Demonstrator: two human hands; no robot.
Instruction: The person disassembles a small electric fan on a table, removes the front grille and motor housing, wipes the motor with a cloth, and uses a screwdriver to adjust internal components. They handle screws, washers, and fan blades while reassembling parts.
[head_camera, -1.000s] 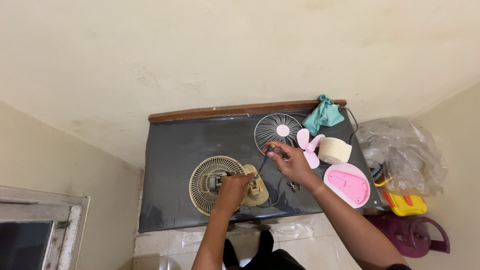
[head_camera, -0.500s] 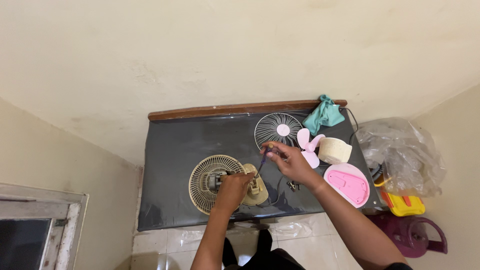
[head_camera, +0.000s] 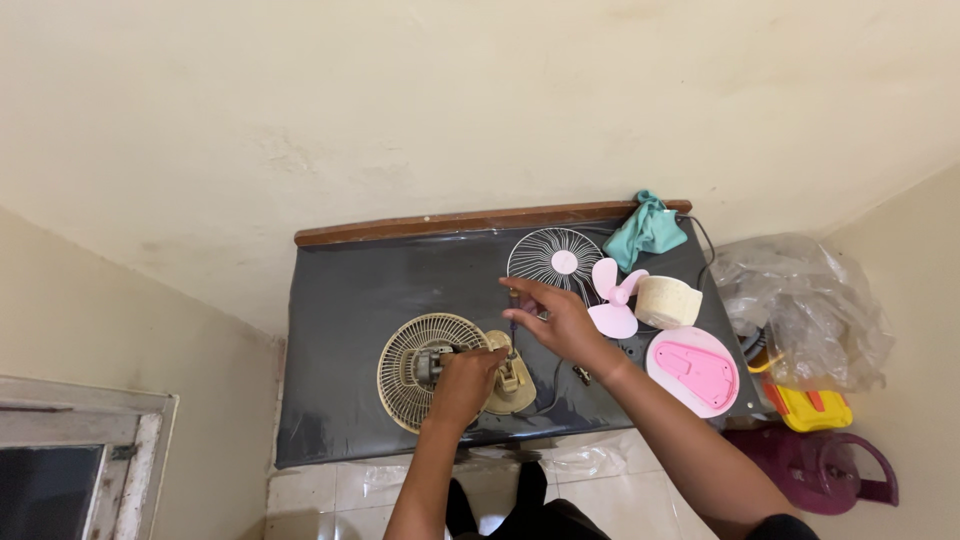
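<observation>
Cream walls enclose a dark table (head_camera: 340, 300), where the left hand (head_camera: 468, 382) stays clenched on the beige fan body (head_camera: 505, 378) beside its rear grille (head_camera: 420, 365). The right hand (head_camera: 560, 320) still grips a screwdriver (head_camera: 513, 322) upright over the motor, barely shifted from a second ago. Front grille (head_camera: 555, 260), pink blades (head_camera: 612, 295) and pink base (head_camera: 695, 372) lie unmoved
</observation>
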